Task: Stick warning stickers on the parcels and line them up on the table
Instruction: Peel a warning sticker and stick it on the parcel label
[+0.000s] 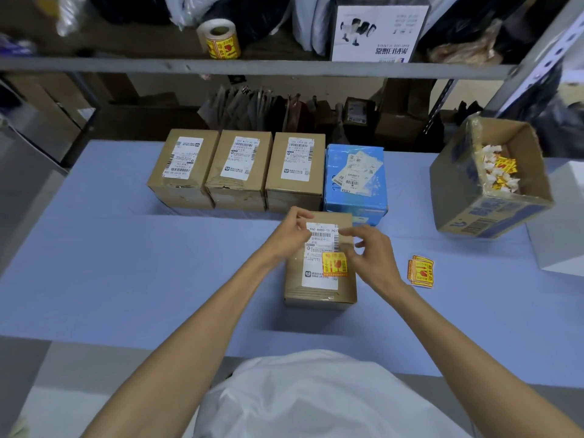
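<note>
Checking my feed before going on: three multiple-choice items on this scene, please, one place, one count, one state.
1. Where do the loose stickers lie? A) on the blue parcel B) on the table, right of the near parcel C) left of the near parcel
2. How many brown parcels stand in the back row? A) two B) three C) four
3. The near parcel's top: A) bears a warning sticker B) has no label C) is cut open
1 B: they lie on the table beside its right side. 2 B: three brown ones stand left of the blue parcel. 3 A: the warning sticker sits on its white label.
</note>
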